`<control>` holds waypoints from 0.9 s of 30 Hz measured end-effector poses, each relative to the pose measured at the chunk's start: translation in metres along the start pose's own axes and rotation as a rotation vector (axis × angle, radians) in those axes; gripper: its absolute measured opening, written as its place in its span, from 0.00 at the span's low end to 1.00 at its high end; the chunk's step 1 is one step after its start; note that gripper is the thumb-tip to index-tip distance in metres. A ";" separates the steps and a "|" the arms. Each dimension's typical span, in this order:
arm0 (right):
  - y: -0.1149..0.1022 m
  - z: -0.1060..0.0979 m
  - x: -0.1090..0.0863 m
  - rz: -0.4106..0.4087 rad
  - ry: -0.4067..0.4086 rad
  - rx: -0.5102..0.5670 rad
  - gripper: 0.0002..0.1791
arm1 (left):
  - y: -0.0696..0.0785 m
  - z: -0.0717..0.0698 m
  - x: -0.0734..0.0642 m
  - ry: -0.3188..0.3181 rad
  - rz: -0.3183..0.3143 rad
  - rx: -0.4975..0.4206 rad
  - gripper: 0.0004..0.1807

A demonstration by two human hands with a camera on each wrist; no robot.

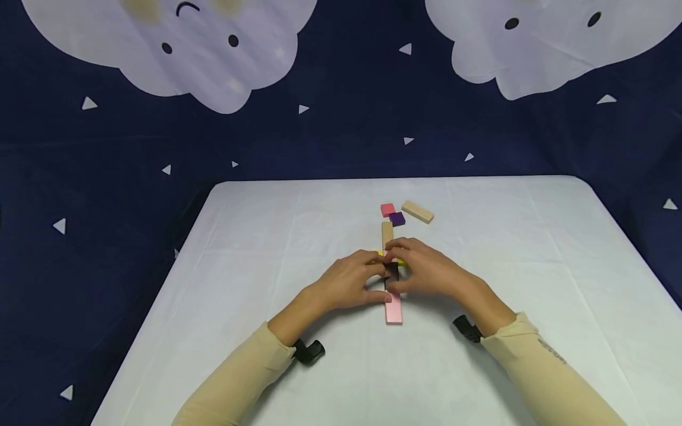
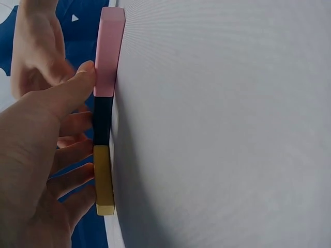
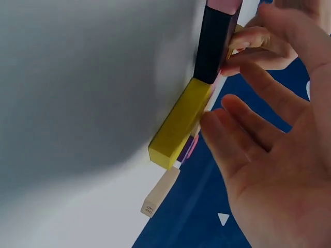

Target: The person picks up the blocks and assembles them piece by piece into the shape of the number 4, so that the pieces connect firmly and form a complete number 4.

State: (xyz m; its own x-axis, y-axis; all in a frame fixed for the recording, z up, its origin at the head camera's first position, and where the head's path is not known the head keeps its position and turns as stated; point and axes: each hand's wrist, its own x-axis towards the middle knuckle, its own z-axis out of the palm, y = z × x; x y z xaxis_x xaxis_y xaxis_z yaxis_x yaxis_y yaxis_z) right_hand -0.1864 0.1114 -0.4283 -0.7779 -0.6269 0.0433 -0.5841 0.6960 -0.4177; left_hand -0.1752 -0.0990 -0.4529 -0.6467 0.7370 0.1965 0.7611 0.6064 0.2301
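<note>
Both bare hands meet over a flat row of small blocks mid-table. A pink block [image 1: 393,315] forms the near end, followed by a black block [image 3: 213,44]. Beyond it, a yellow block [image 3: 181,124] lies crosswise under the hands. My left hand [image 1: 346,281] touches the row from the left: its thumb rests at the pink block, and its loosely bent fingers reach along the black and yellow blocks. From the right comes my right hand [image 1: 428,269], its relaxed fingertips [image 3: 212,124] right at the yellow block. In the head view the fingers partly hide the row's middle.
Past the crosswise block, a plain wooden block [image 1: 387,229] continues the line. Farther back are a coral-pink block [image 1: 387,209], a purple block [image 1: 397,219] and a slanted wooden block [image 1: 418,211]. A white cloth covers the table [image 1: 256,231]; a dark blue curtain [image 1: 351,142] hangs behind.
</note>
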 end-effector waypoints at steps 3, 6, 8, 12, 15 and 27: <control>-0.003 -0.001 -0.005 -0.005 -0.024 0.013 0.33 | 0.000 0.000 0.000 0.005 0.003 0.000 0.26; -0.005 -0.001 -0.009 -0.001 -0.032 0.034 0.36 | 0.000 -0.001 0.000 0.009 0.007 0.001 0.26; -0.006 -0.001 -0.010 -0.003 -0.030 0.037 0.37 | 0.000 -0.001 0.000 0.010 0.010 0.001 0.26; -0.006 0.000 -0.012 -0.014 -0.026 0.030 0.38 | 0.000 0.000 0.000 0.010 0.018 0.000 0.26; -0.005 0.001 -0.013 -0.018 -0.026 0.009 0.39 | 0.001 0.000 0.000 0.006 0.021 -0.008 0.26; -0.002 0.005 -0.016 -0.050 -0.025 -0.090 0.40 | 0.004 0.000 0.000 0.009 0.022 -0.030 0.24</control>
State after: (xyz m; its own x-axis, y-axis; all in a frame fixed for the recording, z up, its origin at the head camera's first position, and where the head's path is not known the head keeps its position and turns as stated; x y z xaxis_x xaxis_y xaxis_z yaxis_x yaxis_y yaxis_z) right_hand -0.1716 0.1188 -0.4329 -0.7420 -0.6693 0.0386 -0.6411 0.6916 -0.3327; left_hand -0.1727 -0.0965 -0.4519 -0.6301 0.7474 0.2104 0.7735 0.5806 0.2543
